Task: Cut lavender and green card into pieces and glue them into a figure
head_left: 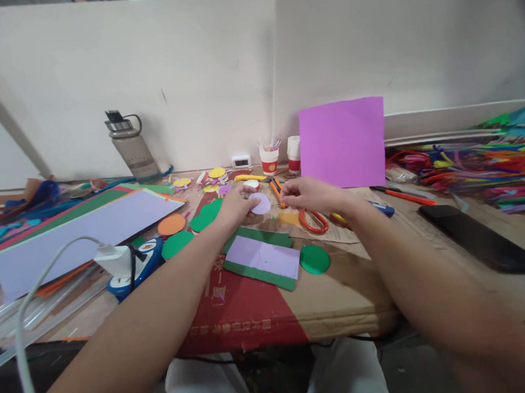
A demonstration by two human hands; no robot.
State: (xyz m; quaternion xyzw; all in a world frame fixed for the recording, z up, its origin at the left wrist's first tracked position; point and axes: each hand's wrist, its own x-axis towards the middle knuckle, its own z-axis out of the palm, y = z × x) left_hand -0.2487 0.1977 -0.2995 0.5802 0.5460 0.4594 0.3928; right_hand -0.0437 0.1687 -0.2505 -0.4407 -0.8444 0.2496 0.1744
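Soft light, faint shadows, dark upper-right corner, blurred right edge

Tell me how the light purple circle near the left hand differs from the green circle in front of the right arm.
The light purple circle is at the left hand's fingertips; the green circle lies on the cardboard, untouched. The green circle is nearer the person than the light purple circle. Both are round and flat.

Pale lilac disc (261, 204), bright purple sheet (342, 143)

Table (520, 295): black phone (479, 237), grey bottle (135, 155), red-and-tan cardboard (343, 293); green disc (315, 259) flat on cardboard.
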